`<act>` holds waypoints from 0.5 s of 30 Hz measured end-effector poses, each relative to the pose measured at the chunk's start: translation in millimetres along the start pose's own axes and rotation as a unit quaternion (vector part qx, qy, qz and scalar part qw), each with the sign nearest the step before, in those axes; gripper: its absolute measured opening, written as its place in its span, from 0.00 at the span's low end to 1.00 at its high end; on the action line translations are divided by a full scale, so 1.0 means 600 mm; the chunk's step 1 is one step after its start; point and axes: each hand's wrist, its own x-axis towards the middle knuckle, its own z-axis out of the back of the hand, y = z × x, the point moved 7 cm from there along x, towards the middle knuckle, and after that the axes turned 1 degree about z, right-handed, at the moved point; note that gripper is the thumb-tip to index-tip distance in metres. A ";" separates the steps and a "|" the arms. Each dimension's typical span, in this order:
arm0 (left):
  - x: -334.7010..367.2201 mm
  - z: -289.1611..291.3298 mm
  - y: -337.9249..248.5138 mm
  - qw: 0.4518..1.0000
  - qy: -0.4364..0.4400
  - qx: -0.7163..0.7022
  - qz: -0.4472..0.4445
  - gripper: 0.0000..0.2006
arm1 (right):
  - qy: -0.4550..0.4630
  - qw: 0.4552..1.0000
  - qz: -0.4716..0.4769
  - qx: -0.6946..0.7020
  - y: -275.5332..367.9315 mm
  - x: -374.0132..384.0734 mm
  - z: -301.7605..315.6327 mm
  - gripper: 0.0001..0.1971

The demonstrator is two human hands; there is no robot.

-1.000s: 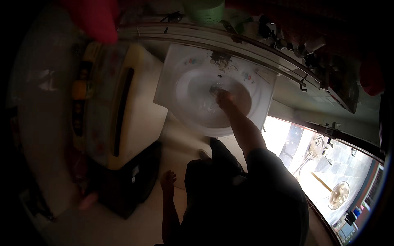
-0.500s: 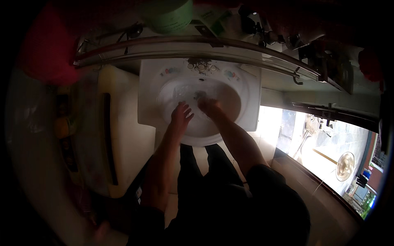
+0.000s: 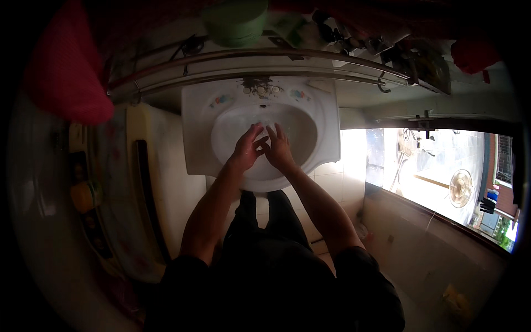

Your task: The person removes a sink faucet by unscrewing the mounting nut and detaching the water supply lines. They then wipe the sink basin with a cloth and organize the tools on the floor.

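Both hands are over the bowl of a white washbasin with small coloured patterns on its back ledge. My left hand has its fingers apart, tips pointing toward the middle of the bowl. Close beside it, my right hand spreads its fingers forward. The fingertips of the two hands come together or nearly so; whether they touch is hard to tell. Nothing shows in either hand. At the back of the basin lie a dark-stained patch and round tap fittings.
A metal rail runs above the basin's back, under a shelf with a green tub. A pink cloth hangs at left over a cream-coloured appliance. At right, a bright opening shows a round fan-like object outside.
My right hand has gone from closed at the drain area to spread fingers nearer my left hand. The left hand has moved slightly right and forward. The view has shifted a little.
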 end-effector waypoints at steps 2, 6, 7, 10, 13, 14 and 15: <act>-0.034 -0.022 -0.034 0.942 -0.124 0.305 -0.069 0.36 | -0.001 0.995 0.004 0.104 -0.044 -0.006 0.008 0.30; -0.047 0.041 -0.081 0.878 -0.190 0.435 -0.063 0.27 | 0.045 0.985 -0.050 0.159 -0.049 -0.009 0.028 0.33; -0.045 0.046 -0.083 0.877 -0.191 0.437 -0.062 0.27 | 0.054 0.980 -0.090 0.168 -0.059 -0.012 0.034 0.34; -0.046 0.044 -0.091 0.852 -0.194 0.474 -0.106 0.28 | -0.086 0.993 0.079 0.006 -0.044 -0.018 0.065 0.31; -0.038 0.038 -0.081 0.863 -0.170 0.463 -0.110 0.26 | -0.023 0.966 -0.126 0.224 -0.104 -0.031 0.059 0.23; -0.041 0.045 -0.076 0.861 -0.194 0.460 -0.099 0.26 | 0.003 0.975 -0.089 0.204 -0.109 -0.033 0.049 0.19; -0.041 0.057 -0.070 0.858 -0.220 0.455 -0.090 0.25 | 0.030 0.982 -0.051 0.181 -0.111 -0.036 0.043 0.17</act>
